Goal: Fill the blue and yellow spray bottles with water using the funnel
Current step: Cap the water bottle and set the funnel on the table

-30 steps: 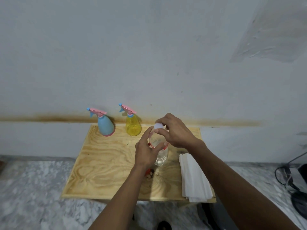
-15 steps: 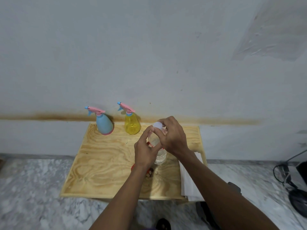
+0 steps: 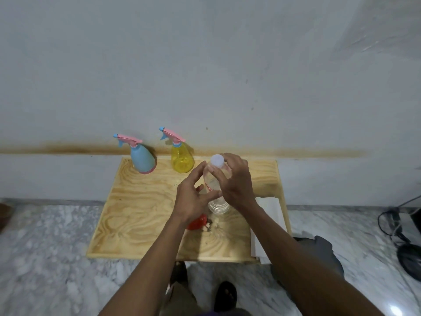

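Left hand [image 3: 193, 199] has let go, fingers loose; right hand [image 3: 234, 181] grips the water bottle [image 3: 216, 201] (cap [image 3: 216, 160] on, 12 o'clock), so re-steady before twisting.

no readable text, labels, or numbers

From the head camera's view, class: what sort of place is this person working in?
Probably a plain room indoors, perhaps at home, though that is uncertain: a low plywood table stands against a stained painted wall on a marble-patterned floor, with dark cables lying at the right.
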The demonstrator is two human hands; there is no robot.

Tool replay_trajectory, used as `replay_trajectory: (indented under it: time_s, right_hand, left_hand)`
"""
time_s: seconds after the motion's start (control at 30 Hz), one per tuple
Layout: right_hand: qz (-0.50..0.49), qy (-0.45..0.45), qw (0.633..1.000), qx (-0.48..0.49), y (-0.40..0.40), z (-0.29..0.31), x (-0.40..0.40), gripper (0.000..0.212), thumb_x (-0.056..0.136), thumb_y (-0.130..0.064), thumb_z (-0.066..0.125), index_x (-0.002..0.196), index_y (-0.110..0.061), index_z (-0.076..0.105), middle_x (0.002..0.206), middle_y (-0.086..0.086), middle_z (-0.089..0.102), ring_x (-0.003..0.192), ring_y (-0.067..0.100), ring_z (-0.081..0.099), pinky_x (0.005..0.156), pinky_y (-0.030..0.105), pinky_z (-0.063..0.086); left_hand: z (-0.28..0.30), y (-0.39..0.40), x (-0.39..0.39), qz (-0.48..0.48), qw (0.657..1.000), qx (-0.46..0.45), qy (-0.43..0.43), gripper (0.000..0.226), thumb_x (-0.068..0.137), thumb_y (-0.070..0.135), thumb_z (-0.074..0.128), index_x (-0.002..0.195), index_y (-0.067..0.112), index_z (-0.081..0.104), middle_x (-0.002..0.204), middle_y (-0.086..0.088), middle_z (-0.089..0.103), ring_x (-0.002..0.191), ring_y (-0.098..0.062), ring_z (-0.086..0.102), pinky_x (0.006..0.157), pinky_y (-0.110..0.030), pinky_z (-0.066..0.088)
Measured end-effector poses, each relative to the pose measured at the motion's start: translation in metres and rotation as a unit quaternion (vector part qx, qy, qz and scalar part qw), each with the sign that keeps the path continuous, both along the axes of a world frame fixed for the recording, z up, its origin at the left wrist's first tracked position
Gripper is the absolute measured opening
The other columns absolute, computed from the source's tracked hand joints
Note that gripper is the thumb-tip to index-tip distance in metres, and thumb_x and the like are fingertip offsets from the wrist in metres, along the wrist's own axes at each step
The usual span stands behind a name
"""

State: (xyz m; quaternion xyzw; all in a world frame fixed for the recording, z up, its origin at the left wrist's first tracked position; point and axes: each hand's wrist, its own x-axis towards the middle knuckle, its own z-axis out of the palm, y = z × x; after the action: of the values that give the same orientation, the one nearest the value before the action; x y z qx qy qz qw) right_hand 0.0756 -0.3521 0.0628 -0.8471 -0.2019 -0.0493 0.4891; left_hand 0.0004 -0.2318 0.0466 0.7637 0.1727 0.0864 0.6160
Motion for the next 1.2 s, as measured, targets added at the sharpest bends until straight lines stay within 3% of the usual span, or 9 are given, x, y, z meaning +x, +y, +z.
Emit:
replay_trajectory:
  time_s: [0.17, 0.27, 0.33, 0.43, 0.57, 0.77, 0.87, 1.03, 1.2]
  right_hand:
    - [-0.004, 0.062, 0.997, 0.046, -0.004, -0.002, -0.006, 0.034, 0.092, -0.039, 0.065, 0.121, -0.021, 0.061, 0.113, -0.018, 0.056, 0.108, 0.006, 0.049, 0.088, 0.002, 0.03]
    - [0.0, 0.07, 0.996, 0.062, -0.006, -0.006, -0.007, 0.04, 0.092, -0.048, 0.058, 0.124, -0.023, 0.058, 0.116, -0.012, 0.062, 0.109, 0.013, 0.057, 0.092, 0.02, 0.044]
    - [-0.003, 0.071, 0.995, 0.066, -0.006, -0.009, -0.007, 0.045, 0.092, -0.052, 0.057, 0.126, -0.022, 0.058, 0.12, -0.007, 0.064, 0.112, 0.016, 0.058, 0.093, 0.033, 0.049]
    - [-0.001, 0.066, 0.996, 0.062, -0.002, -0.01, -0.008, 0.049, 0.091, -0.053, 0.056, 0.128, -0.02, 0.057, 0.123, -0.004, 0.063, 0.114, 0.017, 0.057, 0.094, 0.033, 0.048]
    - [-0.013, 0.068, 0.995, 0.069, 0.007, -0.01, -0.007, 0.05, 0.091, -0.05, 0.059, 0.13, -0.019, 0.056, 0.126, -0.005, 0.061, 0.116, 0.014, 0.056, 0.095, 0.026, 0.044]
    - [-0.032, 0.083, 0.991, 0.1, 0.01, -0.007, -0.008, 0.048, 0.09, -0.043, 0.063, 0.13, -0.016, 0.059, 0.128, -0.004, 0.064, 0.118, 0.012, 0.057, 0.096, 0.021, 0.043]
    - [-0.047, 0.102, 0.988, 0.108, 0.006, -0.005, -0.005, 0.046, 0.091, -0.042, 0.065, 0.13, -0.018, 0.06, 0.127, -0.003, 0.065, 0.119, 0.012, 0.057, 0.097, 0.027, 0.046]
    - [-0.087, 0.111, 0.983, 0.116, -0.003, 0.002, 0.0, 0.046, 0.089, -0.05, 0.066, 0.126, -0.023, 0.063, 0.123, -0.009, 0.067, 0.115, 0.005, 0.058, 0.098, 0.032, 0.049]
    - [-0.119, 0.108, 0.98, 0.122, -0.016, 0.015, 0.006, 0.058, 0.083, -0.06, 0.061, 0.128, -0.024, 0.062, 0.123, -0.01, 0.066, 0.113, 0.001, 0.058, 0.09, 0.017, 0.049]
  left_hand:
    - [-0.029, 0.03, -0.025, 0.084, 0.989, 0.071, 0.095, 0.066, 0.078, 0.019, 0.083, 0.138, 0.025, 0.056, 0.135, 0.007, 0.061, 0.125, -0.009, 0.056, 0.098, -0.037, 0.051]
    - [-0.045, 0.027, -0.04, 0.173, 0.959, 0.085, 0.207, 0.057, 0.082, 0.048, 0.077, 0.126, 0.015, 0.065, 0.117, -0.007, 0.07, 0.113, -0.023, 0.064, 0.093, -0.032, 0.049]
    - [-0.057, 0.021, -0.038, 0.174, 0.939, 0.067, 0.29, 0.066, 0.081, 0.062, 0.069, 0.121, 0.01, 0.066, 0.114, -0.012, 0.07, 0.109, -0.031, 0.064, 0.09, -0.032, 0.047]
    - [-0.073, 0.014, -0.027, 0.136, 0.913, 0.061, 0.38, 0.089, 0.065, 0.085, 0.057, 0.109, 0.008, 0.067, 0.109, -0.012, 0.066, 0.103, -0.033, 0.063, 0.09, -0.039, 0.052]
    - [-0.083, 0.012, -0.01, 0.085, 0.896, 0.078, 0.429, 0.066, 0.073, 0.074, 0.066, 0.095, 0.012, 0.059, 0.113, -0.014, 0.062, 0.107, -0.035, 0.061, 0.096, -0.043, 0.052]
    - [-0.081, 0.01, -0.006, 0.13, 0.895, 0.029, 0.426, 0.063, 0.068, 0.062, 0.077, 0.096, 0.009, 0.059, 0.112, -0.012, 0.063, 0.105, -0.031, 0.061, 0.089, -0.039, 0.054]
    - [-0.076, 0.012, -0.016, 0.185, 0.917, -0.033, 0.352, 0.067, 0.06, 0.055, 0.084, 0.11, 0.014, 0.07, 0.107, -0.005, 0.07, 0.095, -0.024, 0.064, 0.082, -0.034, 0.054]
    - [-0.054, 0.019, -0.019, 0.183, 0.953, -0.044, 0.237, 0.066, 0.071, 0.043, 0.084, 0.13, 0.024, 0.061, 0.117, -0.002, 0.066, 0.099, -0.021, 0.063, 0.095, -0.04, 0.054]
    - [-0.029, 0.024, 0.003, 0.141, 0.981, -0.02, 0.13, 0.059, 0.079, 0.03, 0.083, 0.132, 0.025, 0.059, 0.118, 0.001, 0.06, 0.091, -0.001, 0.057, 0.059, -0.005, 0.047]
